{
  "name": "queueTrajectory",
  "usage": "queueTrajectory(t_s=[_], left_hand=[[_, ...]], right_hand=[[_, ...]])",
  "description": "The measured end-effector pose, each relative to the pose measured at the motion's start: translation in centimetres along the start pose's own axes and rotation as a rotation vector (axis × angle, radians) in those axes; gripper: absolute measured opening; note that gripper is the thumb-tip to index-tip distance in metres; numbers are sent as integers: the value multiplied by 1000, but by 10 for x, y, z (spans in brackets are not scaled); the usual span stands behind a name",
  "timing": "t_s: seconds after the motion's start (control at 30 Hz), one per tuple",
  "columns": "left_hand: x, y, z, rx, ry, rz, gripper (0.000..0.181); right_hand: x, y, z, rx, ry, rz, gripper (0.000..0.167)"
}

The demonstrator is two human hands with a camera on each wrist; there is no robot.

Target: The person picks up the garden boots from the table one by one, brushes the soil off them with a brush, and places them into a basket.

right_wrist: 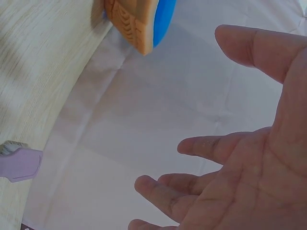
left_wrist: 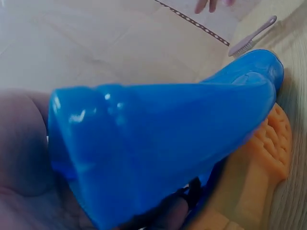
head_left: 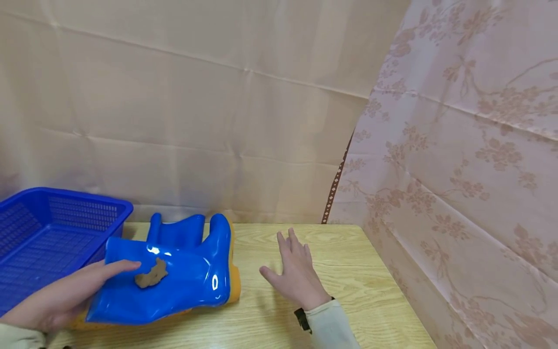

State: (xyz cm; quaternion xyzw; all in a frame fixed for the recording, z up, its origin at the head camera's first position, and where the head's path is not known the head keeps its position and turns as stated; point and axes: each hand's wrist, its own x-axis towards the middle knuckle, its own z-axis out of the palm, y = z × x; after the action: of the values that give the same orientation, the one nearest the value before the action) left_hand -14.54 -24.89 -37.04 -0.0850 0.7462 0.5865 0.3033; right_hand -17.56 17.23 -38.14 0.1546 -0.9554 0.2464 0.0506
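Nearer blue boot (head_left: 187, 274) lies gripped in left hand (head_left: 67, 295).

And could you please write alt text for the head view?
A person's left hand grips a blue boot with a brown patch on its shaft, in front of a mostly hidden second boot. The right hand is spread above a wooden table; a blue basket stands at the left.
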Motion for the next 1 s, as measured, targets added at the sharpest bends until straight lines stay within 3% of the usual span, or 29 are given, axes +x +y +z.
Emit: queueTrajectory(t_s=[0.23, 0.4, 0.5, 1.0], left_hand=[[0, 12, 2, 20, -56, 3, 106], [3, 14, 6, 150, -19, -25, 111], [4, 11, 4, 169, -6, -29, 111], [11, 7, -16, -204, -136, 26, 98]], right_hand=[[-2, 0, -1, 16, -24, 15, 92], [-2, -2, -2, 15, -25, 13, 91], [-2, -2, -2, 20, -33, 14, 91], [-1, -2, 2, -1, -42, 6, 89]])
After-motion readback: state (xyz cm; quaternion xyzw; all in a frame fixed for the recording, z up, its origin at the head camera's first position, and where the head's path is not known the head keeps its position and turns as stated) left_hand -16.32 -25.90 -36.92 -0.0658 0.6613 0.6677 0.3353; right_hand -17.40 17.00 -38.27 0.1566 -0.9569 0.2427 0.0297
